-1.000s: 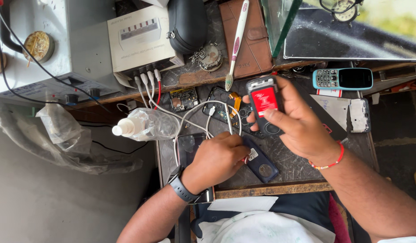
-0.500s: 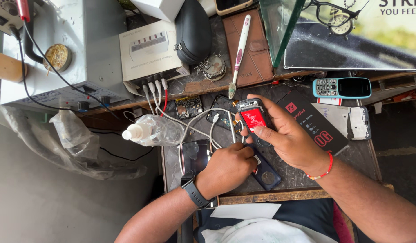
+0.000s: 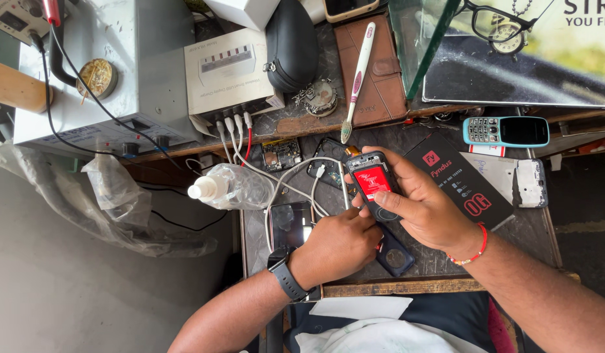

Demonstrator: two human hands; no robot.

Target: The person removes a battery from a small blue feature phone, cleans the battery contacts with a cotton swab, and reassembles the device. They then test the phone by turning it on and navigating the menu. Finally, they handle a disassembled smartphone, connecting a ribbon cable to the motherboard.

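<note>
The right hand (image 3: pixel 423 209) grips one small phone (image 3: pixel 374 185) with its back open, where a red battery shows; the fingers wrap around its side and the thumb lies along its lower part. The left hand (image 3: pixel 338 245) is closed into a loose fist just beside the phone's lower end, touching the right hand. What its fingertips pinch is hidden, so I cannot tell. This hand wears one dark watch (image 3: pixel 286 274) on the wrist, and the right wrist has one red thread bracelet (image 3: pixel 472 252).

The phone is held just above the dark surface (image 3: pixel 531 225), near its middle. Under the hands lies one dark phone cover (image 3: pixel 395 256). On the surface I count one black box (image 3: pixel 461 180), one blue keypad phone (image 3: pixel 505 131), one clear plastic bottle (image 3: pixel 230 187) lying on its side, and one small circuit board (image 3: pixel 281 155). Four white cables (image 3: pixel 234 131) come from one white charger box (image 3: pixel 230 72). One white toothbrush (image 3: pixel 356 82) rests on one brown wallet (image 3: pixel 371 65).
</note>
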